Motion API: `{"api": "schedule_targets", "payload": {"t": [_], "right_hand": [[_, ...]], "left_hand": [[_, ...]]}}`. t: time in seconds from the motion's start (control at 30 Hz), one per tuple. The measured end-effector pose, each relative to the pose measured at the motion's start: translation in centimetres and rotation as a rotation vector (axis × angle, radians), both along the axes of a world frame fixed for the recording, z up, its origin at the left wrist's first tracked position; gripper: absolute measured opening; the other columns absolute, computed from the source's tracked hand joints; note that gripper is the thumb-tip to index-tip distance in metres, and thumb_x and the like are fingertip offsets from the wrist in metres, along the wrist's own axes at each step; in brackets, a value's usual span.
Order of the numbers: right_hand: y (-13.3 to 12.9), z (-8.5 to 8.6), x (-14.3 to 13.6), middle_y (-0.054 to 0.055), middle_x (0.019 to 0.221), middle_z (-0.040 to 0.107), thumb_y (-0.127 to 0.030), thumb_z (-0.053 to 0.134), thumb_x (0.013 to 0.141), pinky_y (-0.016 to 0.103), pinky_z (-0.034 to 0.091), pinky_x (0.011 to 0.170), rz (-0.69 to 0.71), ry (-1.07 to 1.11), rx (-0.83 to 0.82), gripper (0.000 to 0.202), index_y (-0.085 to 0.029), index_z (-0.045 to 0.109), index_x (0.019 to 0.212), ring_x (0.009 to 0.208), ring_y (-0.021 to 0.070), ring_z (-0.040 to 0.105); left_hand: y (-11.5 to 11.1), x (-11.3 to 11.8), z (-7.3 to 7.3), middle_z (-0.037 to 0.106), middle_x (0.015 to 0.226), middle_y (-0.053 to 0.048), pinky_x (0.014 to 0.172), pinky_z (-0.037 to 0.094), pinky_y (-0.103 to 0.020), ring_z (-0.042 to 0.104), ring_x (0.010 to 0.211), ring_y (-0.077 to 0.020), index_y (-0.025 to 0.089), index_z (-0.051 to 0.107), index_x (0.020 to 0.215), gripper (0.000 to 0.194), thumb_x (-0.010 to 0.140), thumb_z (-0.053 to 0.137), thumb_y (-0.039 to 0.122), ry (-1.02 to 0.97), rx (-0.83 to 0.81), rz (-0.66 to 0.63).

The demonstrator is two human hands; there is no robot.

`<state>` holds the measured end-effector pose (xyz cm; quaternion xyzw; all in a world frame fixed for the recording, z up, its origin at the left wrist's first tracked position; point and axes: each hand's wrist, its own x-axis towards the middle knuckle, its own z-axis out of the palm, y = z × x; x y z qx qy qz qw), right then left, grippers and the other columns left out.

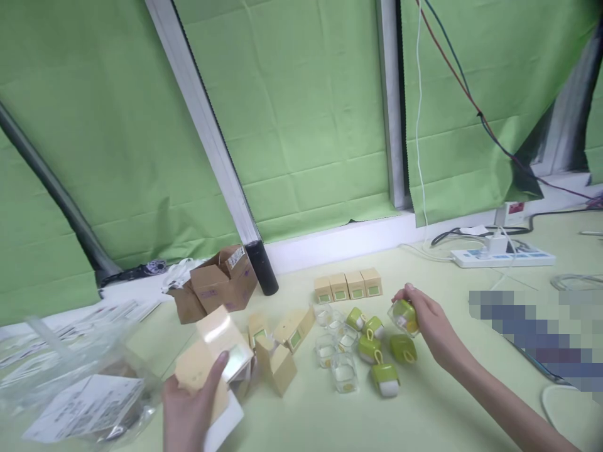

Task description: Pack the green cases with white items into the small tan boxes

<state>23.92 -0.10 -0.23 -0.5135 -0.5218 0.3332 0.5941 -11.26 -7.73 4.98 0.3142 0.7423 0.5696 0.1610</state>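
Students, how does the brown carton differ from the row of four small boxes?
The brown carton gapes open; the small boxes look closed. The carton is darker and bigger than each small box. The carton bears a white label, the small boxes green panels. Both rest on the table.

It looked like a packing workspace — small boxes and clear cups on a table, a carton left of center, green blinds across the top.

2 hands apart (both gripping)
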Motion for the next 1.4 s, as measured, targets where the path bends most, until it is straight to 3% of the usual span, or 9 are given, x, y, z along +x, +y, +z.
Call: {"api": "schedule_targets", "payload": {"t": [0.13,0.27,0.47,0.57,0.67,0.77,0.87,1.13,1.4], "right_hand": [[0.2,-0.3,0.0,0.003,0.077,0.060,-0.061,0.040,0.082,0.025,0.040,0.051,0.027,0.139,-0.106,0.046,-0.019,0.059,0.076,0.065,0.0177,0.053],[-0.4,-0.2,-0.4,0.002,0.075,0.059,-0.060,0.042,0.081,0.025,0.042,0.053,0.054,0.101,-0.084,0.044,-0.020,0.059,0.073,0.065,0.0183,0.053],[-0.7,0.0,-1.0,0.006,0.083,0.065,-0.052,0.035,0.088,0.030,0.049,0.069,0.176,0.030,0.004,0.041,-0.020,0.056,0.074,0.085,0.0230,0.060],[-1.3,-0.3,-1.7,0.008,0.095,0.064,-0.039,0.037,0.091,0.033,0.051,0.076,0.317,-0.288,0.282,0.029,-0.021,0.060,0.092,0.088,0.0203,0.062],[-2.4,-1.1,-3.0,0.010,0.117,0.059,-0.032,0.050,0.086,0.036,0.052,0.081,0.395,-0.668,0.556,0.040,-0.025,0.045,0.126,0.101,0.0218,0.060],[-3.3,-1.9,-4.0,0.013,0.130,0.050,-0.034,0.061,0.079,0.038,0.051,0.085,0.283,-0.823,0.670,0.069,-0.022,0.027,0.138,0.115,0.0256,0.051],[-3.6,-1.8,-4.0,0.014,0.132,0.048,-0.025,0.056,0.080,0.033,0.054,0.080,0.184,-0.756,0.685,0.066,-0.021,0.023,0.137,0.112,0.0229,0.054],[-4.3,0.0,-3.7,0.004,0.101,0.060,-0.013,0.054,0.071,0.027,0.053,0.057,0.329,-0.574,0.454,0.036,-0.025,0.041,0.103,0.071,0.0152,0.064],[-4.7,-0.1,-3.4,0.005,0.101,0.063,-0.021,0.060,0.075,0.027,0.050,0.062,0.489,-0.592,0.451,0.047,-0.024,0.044,0.119,0.073,0.0161,0.062]], "left_hand": [[1.7,-4.3,-2.0,0.055,0.114,-0.030,0.090,0.039,-0.052,0.047,0.113,-0.0430,0.002,0.052,0.105,0.068,0.057,0.064,0.048,0.176,-0.249,0.135],[2.5,-2.8,-3.5,0.038,0.130,-0.032,0.098,0.026,-0.056,0.028,0.126,-0.0437,-0.003,0.029,0.128,0.088,0.066,0.051,0.055,0.482,-0.187,0.377],[2.0,2.9,-4.9,0.042,0.134,-0.015,0.103,0.013,-0.057,0.027,0.127,-0.0377,0.020,0.052,0.108,0.058,0.058,0.065,0.047,0.940,-0.155,-0.216],[1.6,5.7,-4.2,0.053,0.120,-0.015,0.098,0.027,-0.057,0.040,0.119,-0.0366,0.019,0.049,0.106,0.057,0.058,0.069,0.043,0.627,-0.014,-0.244],[1.1,9.4,-2.7,0.058,0.113,-0.013,0.090,0.043,-0.048,0.054,0.108,-0.0301,0.021,0.037,0.120,0.071,0.061,0.070,0.043,-0.055,0.238,-0.257],[0.7,13.5,-2.0,0.061,0.112,-0.012,0.089,0.047,-0.039,0.058,0.106,-0.0270,0.020,0.042,0.122,0.063,0.068,0.068,0.038,-0.657,0.407,-0.535],[0.4,16.0,-2.6,0.063,0.113,-0.012,0.090,0.048,-0.036,0.058,0.106,-0.0260,0.019,0.043,0.126,0.061,0.071,0.068,0.029,-0.954,0.391,-0.636],[0.1,16.8,-5.1,0.062,0.116,-0.012,0.083,0.052,-0.032,0.061,0.102,-0.0249,0.021,0.041,0.131,0.065,0.073,0.066,0.037,-1.060,0.358,-0.595],[0.3,15.6,-5.6,0.066,0.104,-0.014,0.059,0.054,-0.031,0.064,0.092,-0.0279,0.018,0.040,0.128,0.070,0.067,0.070,0.039,-0.872,0.231,-0.521]]}}
